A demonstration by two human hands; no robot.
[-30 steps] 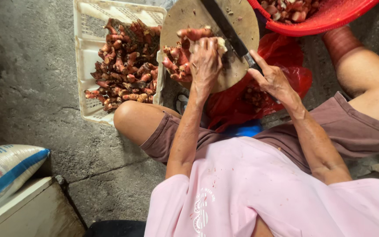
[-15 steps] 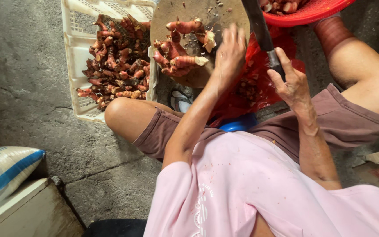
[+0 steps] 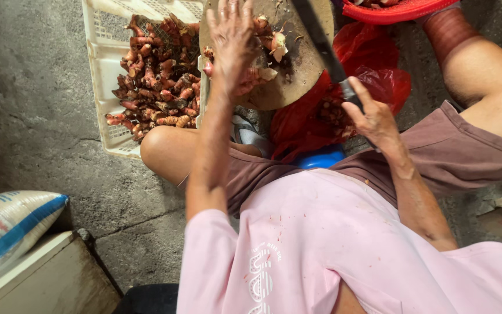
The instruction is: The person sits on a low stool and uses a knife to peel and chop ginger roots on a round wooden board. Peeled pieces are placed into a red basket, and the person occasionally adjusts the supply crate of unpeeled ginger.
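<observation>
Head view: a seated person looks down over a pink shirt [image 3: 321, 250] and brown shorts [image 3: 460, 151] at a concrete floor [image 3: 30, 104].
Left hand: the left hand [image 3: 232, 40], at 12 o'clock, lies palm down on the roots on the board; its fingers are spread flat and pressing, clamped on nothing, probably to steady or gather the pieces.
Right hand: the right hand [image 3: 373, 116], at 2 o'clock, is closed around the handle of a knife [image 3: 321, 40]; the blade runs up and left across the board's right edge, lifted clear of the left hand as far as can be told.
Board: the board [image 3: 297, 75] is a round, worn wooden slab, stained and flecked with scraps, set between the knees within easy reach.
Roots: the roots [image 3: 260, 72] on it are knobbly, reddish-brown, with pale cut faces.
Crate: a white slatted plastic crate [image 3: 103, 75], at 10 o'clock and touching the board's left side, holds a heap of the same roots.
Bag: a red plastic bag [image 3: 379, 87], crumpled and glossy, lies under the board's right side.
Basket: a red mesh basket [image 3: 402, 10] sits at 1 o'clock.
Sack: a woven white and blue sack [image 3: 7, 227] lies at 8 o'clock.
</observation>
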